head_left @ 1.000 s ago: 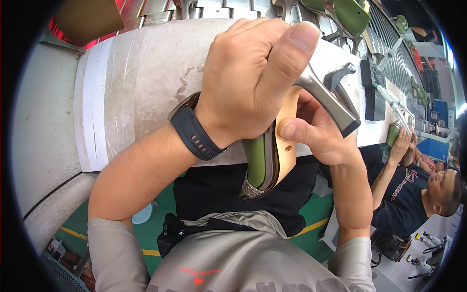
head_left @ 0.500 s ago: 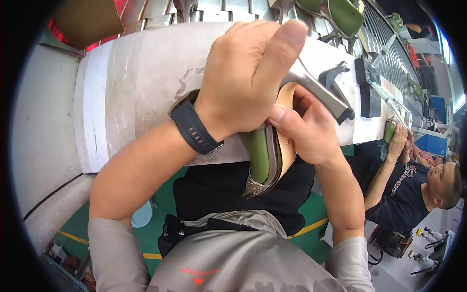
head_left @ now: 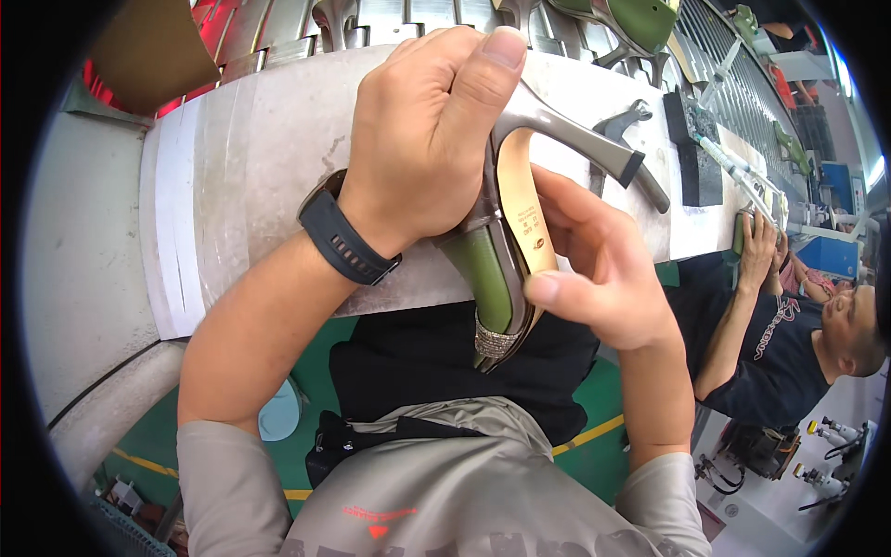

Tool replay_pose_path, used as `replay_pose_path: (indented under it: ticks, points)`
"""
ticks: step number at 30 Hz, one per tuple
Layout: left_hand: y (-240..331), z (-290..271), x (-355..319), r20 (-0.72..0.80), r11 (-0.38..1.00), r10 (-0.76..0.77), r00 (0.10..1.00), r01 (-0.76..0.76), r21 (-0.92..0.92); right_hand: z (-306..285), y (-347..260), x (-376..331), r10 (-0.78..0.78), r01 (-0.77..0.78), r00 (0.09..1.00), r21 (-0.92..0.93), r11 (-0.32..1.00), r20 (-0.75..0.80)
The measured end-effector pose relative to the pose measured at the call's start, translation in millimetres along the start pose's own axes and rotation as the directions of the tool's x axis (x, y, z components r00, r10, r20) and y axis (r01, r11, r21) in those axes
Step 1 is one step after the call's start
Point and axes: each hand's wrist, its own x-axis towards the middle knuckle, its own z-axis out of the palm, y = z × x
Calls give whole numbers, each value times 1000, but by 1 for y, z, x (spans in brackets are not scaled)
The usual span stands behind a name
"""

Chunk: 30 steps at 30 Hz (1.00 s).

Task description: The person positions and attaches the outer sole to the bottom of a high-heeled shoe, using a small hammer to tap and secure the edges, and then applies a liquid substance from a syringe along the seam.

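Observation:
My left hand [head_left: 422,139], with a dark watch on its wrist, is closed round the back part of a high-heeled shoe [head_left: 485,223]. Its slim grey heel points up to the right, and the tan sole faces right. A green form fills the shoe, and a glittering band [head_left: 498,342] crosses near the toe, which points down toward me. My right hand [head_left: 608,265] is beside the sole with its fingers apart, the thumb tip touching the sole's edge. The ends of some right fingers are partly hidden behind the shoe.
A pale worktable [head_left: 264,176] lies under my hands. On its right are a dark metal tool [head_left: 624,121] and a black block [head_left: 694,153]. Beyond it, a slatted metal conveyor [head_left: 390,32] carries more green shoes [head_left: 640,23]. A co-worker [head_left: 780,362] works at the right.
The shoe and my left hand have shifted a little left. My right thumb has moved down along the sole, and the right fingers have loosened, baring more of the sole.

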Motion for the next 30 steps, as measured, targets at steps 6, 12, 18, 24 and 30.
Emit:
replay_pose_path:
  ticks: [6,12,18,24,30]
  points:
    - [5,3,1,-3,1000,-17,1000,17,3,2,-2,4,-6,-1,999,-181,984,-40]
    - [3,2,1,16,1000,-12,1000,12,-2,3,-2,22,59,-61,991,-15,998,-123]
    - [6,-4,3,-29,980,-91,995,85,-183,3,-4,46,-55,52,996,-37,998,-71]
    - [1,-65,-59,-194,997,40,980,-50,-50,-4,-39,17,-253,227,960,-868,443,122]
    - [54,-56,-109,90,930,36,995,-66,361,-30,-18,19,-463,453,820,-876,166,336]
